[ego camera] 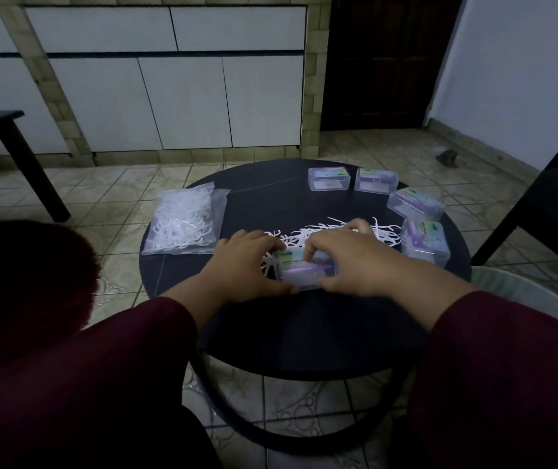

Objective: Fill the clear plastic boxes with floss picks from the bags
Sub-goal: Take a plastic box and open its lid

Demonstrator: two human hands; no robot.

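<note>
Left hand (pixel 248 262) and right hand (pixel 348 257) both clamped on clear box (pixel 299 270); loose floss picks (pixel 318 231) just behind.

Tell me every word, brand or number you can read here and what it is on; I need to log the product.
Held box: printed label, too blurred to read.
Four boxes along the far right edge, e.g.: coloured labels, too small and blurred.
Bag of floss picks: no print visible.
Nothing legible anywhere.

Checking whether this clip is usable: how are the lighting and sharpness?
Head view: dim and underexposed, bluish cast; wide-angle bending at the edges; both hands, left hand and right hand, gripping the clear box, look soft; box label unreadable; bag of floss picks stays discernible.
</note>
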